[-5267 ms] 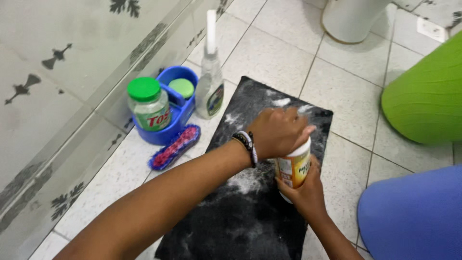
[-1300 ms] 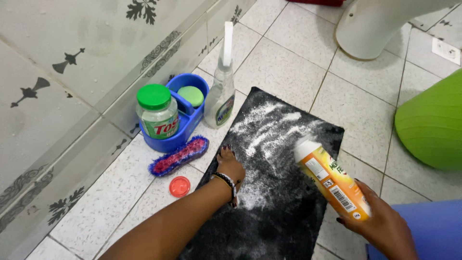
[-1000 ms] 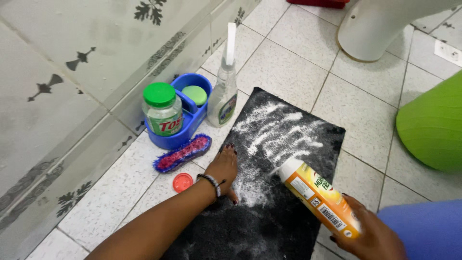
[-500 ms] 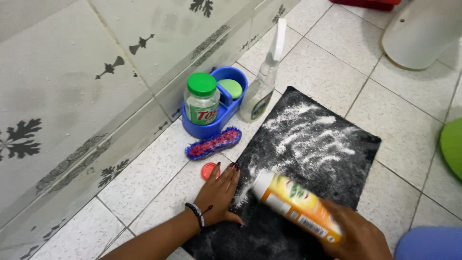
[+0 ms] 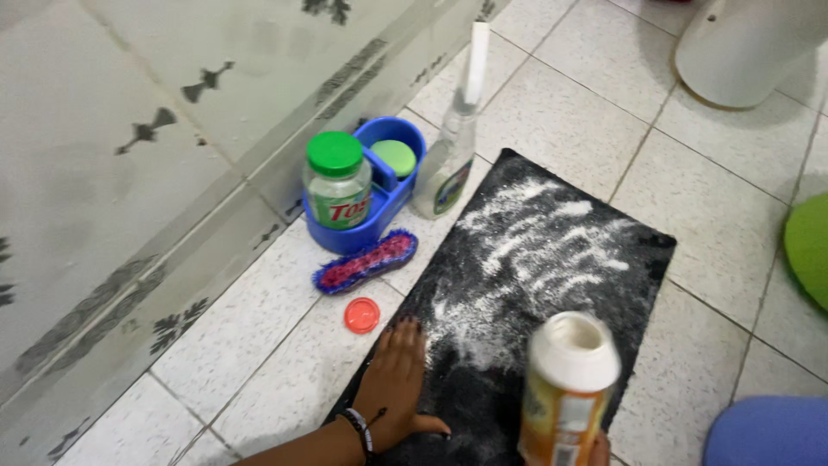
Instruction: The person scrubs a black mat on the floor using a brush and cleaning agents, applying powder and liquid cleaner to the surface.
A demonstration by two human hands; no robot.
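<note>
Near the bottom edge, the right hand (image 5: 597,449), mostly out of frame, grips the base of an orange-and-white plastic powder canister (image 5: 565,388), now held upright over the black shaggy floor mat (image 5: 630,259) rather than tipped toward it as half a second ago. The left hand (image 5: 398,380) stays flat, fingers spread, on the mat's left edge, holding nothing. White powder (image 5: 535,250) streaks the mat. A small red round cap (image 5: 362,315) lies on the tiled floor (image 5: 259,362) just beyond the left fingertips, near a pink-and-blue scrub brush (image 5: 365,261).
</note>
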